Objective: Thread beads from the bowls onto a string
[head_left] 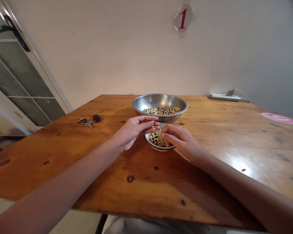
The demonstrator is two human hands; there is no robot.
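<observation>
A small white bowl with a dark-patterned outside (pixel 158 149) holds mixed pale and black beans (pixel 155 138). My left hand (pixel 139 129) hovers over its left rim, the thumb closed toward the fingers. A dark bean and a pale one seem to show at those fingertips, though they are tiny. My right hand (pixel 178 138) reaches into the bowl from the right, with its thumb and fingertips pinched together at the beans. Whatever lies between them is hidden. Just behind stands a wide steel bowl (pixel 146 100), its bottom covered with more pale and black beans (pixel 162 111).
Keys with a black fob (pixel 90 122) lie on the wooden table (pixel 100 182) at left. A white power strip (pixel 224 97) with a plugged-in charger sits at the back right, near a pink round sticker (pixel 280 118). The wall stands behind; a glazed door (pixel 26 71) is at left.
</observation>
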